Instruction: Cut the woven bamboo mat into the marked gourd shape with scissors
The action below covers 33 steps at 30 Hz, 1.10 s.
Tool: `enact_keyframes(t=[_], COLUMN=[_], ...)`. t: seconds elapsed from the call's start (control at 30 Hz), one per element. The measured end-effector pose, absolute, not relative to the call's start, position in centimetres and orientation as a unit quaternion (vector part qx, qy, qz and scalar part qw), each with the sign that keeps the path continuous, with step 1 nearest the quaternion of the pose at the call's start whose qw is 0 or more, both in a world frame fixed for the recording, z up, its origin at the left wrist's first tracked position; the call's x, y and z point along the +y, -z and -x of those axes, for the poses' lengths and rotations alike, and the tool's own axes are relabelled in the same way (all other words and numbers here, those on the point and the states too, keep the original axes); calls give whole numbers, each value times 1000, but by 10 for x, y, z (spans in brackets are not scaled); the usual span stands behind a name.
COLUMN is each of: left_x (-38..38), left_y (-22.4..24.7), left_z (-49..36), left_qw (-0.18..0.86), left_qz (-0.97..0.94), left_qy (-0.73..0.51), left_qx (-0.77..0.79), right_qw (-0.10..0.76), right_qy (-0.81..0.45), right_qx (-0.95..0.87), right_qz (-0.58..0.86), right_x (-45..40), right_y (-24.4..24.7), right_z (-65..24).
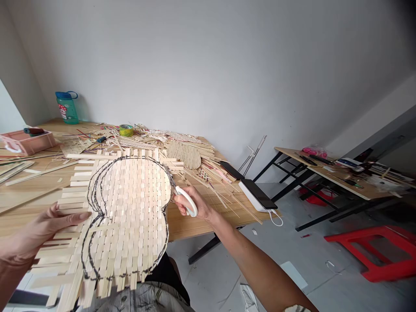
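Note:
A woven sheet of pale flat strips is held up in front of me, with a rounded, waisted outline drawn on it in black. My left hand grips its left side, thumb on top and fingers beneath. My right hand is closed around the white handles of a pair of scissors. Their blades lie against the sheet's upper right edge, along the black line. That right edge is trimmed to the curve, while loose strip ends stick out at the left and bottom.
Scattered strips and a woven oval piece cover the wooden table. Behind are a tape roll, a pink basket and a teal bottle. A phone lies at the right end; a red stool stands on the floor.

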<state>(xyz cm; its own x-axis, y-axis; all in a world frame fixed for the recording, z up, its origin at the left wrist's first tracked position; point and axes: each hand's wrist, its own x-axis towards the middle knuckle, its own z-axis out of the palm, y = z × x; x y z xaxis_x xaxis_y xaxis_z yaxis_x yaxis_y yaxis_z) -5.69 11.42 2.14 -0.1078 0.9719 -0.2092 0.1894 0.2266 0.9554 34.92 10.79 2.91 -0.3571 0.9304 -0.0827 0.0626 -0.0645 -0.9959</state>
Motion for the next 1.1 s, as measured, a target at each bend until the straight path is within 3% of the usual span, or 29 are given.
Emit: enact_keyframes(t=[0.37, 0.67, 0.87, 1.1], left_x=[104, 103, 109, 119], left_y=[-60, -60, -54, -43], left_z=[30, 30, 43, 61], left_qw=[422, 422, 455, 387], left_qz=[-507, -523, -561, -618], left_qy=[-382, -394, -332, -307], left_qx=[647, 628, 607, 611], right_qw=[333, 339, 332, 308], right_qy=[-537, -568, -548, -539], right_qx=[-621, -601, -620, -638], right_qz=[463, 449, 452, 456], right_x=[105, 106, 100, 100], right_y=[-45, -46, -55, -57], right_z=[-352, -352, -350, -351])
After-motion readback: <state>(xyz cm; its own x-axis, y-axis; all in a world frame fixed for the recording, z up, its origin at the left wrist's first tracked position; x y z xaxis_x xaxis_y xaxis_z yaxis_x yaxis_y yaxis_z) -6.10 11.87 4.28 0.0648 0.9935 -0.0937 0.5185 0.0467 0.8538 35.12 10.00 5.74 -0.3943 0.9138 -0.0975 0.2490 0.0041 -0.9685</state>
